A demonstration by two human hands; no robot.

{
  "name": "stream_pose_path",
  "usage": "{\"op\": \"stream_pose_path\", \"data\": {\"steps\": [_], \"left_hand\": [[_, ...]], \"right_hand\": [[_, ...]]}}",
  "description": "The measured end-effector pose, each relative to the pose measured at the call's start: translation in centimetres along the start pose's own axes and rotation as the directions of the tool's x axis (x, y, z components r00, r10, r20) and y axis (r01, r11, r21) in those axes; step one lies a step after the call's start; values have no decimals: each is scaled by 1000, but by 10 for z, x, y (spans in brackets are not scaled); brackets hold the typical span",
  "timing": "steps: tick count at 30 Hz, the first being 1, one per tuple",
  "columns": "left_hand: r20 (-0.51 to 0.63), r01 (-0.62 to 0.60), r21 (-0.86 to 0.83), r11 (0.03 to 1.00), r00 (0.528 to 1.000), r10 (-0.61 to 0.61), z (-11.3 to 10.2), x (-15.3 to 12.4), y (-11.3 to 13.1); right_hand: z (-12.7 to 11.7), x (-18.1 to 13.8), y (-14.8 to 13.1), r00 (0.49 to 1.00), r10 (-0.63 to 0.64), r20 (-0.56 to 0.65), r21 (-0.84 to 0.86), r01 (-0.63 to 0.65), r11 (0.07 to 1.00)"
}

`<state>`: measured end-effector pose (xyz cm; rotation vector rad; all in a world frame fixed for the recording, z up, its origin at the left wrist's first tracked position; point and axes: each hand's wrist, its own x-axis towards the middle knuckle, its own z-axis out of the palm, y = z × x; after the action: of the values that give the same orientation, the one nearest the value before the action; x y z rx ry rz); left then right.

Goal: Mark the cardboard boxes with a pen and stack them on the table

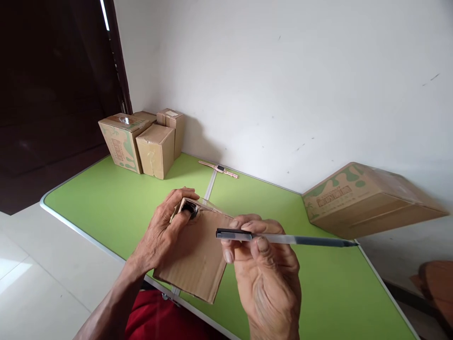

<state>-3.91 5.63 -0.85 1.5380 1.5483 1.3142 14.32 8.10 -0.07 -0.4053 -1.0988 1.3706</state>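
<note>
the left hand [166, 226] is closed around the top of a small cardboard box [198, 255] on the green table [116, 203]; the right hand [262, 264] pinches a pen [283, 238] in its grip.

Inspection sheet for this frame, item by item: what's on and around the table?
Surface: green folding table, seam across the middle.
Things in hand: small cardboard box at the near edge; pen held level above it.
Clutter: three cartons at the far left corner; large carton at right; wristwatch by the wall.
Grips: left hand grips the box's far end; right hand pinches the pen near its black end.
Cables: nothing seen.
Surroundings: white wall, dark doorway, tiled floor.
</note>
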Motion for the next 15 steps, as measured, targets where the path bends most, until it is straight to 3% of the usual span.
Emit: {"op": "stream_pose_path", "data": {"steps": [4,6,9,15], "left_hand": [[-19,10,-1,1000,1000,-10,1,1,-1],[-16,2,-3,1000,1000,-2,2,2,0],[1,-45,-25,999,999,45,3,3,-1],[30,-94,-76,993,995,97,4,2,-4]], "right_hand": [[-9,-5,-12,997,66,-26,-187,-69,980],[-15,-10,-23,984,114,-139,-338,-155,928],[-24,-19,-41,946,79,-314,-449,-222,865],[-33,-16,-56,984,-74,-163,-414,0,910]]}}
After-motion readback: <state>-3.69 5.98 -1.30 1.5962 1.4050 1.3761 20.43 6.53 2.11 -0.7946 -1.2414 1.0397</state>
